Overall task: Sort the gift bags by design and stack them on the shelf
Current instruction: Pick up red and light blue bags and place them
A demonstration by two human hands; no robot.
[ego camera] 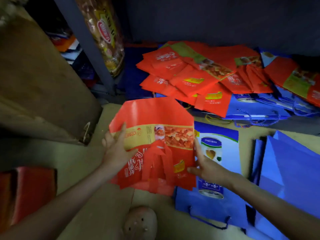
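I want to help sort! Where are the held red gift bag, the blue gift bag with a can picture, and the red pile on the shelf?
red gift bag (155, 115): head view, plain red upper part.
blue gift bag (225, 153): head view, white picture panel.
pile of red bags (187, 84): head view, a top bag.

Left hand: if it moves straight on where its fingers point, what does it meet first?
Probably the left edge of the red pile; depth is unclear. The left hand grips a red bag, which would arrive first.
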